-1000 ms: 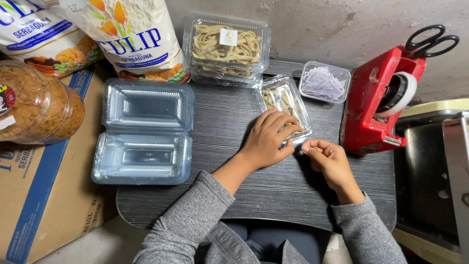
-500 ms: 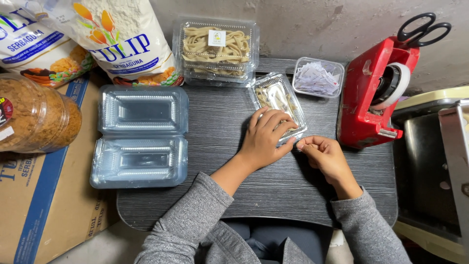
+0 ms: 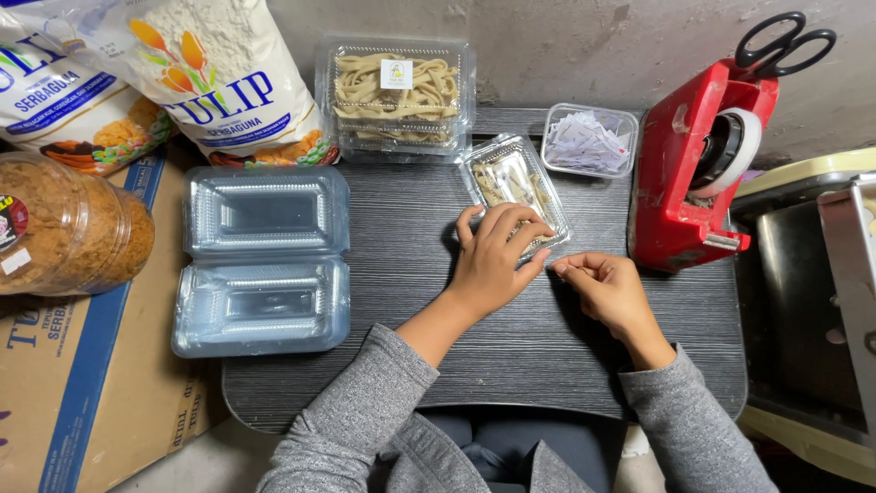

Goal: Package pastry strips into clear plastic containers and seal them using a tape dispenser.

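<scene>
Plainly, by parts:
Left hand: the left hand (image 3: 493,258) lay palm down, fingers spread, on the near end of the small box (image 3: 514,185); it pressed rather than clasped.
Right hand: the right hand (image 3: 607,288) rested on the tray (image 3: 383,365) just right of the box's near corner, fingertips pinched together; whether anything sat between them could not be told.
Small box: clear, closed, pale strips inside, lying slantwise on the tray's far middle.
Open box: an empty clear clamshell (image 3: 263,260) lay open at the tray's left edge.
Noodle box: a larger closed box (image 3: 395,96) of pale strips stood just behind the small box.
Slips: a tub of paper slips (image 3: 589,140) stood to its right.
Dispenser: a red tape dispenser (image 3: 698,173) stood at the tray's right, scissors (image 3: 780,41) on top.
Left side: flour bags (image 3: 219,78) and a jar (image 3: 64,224) on a carton (image 3: 82,383).
</scene>
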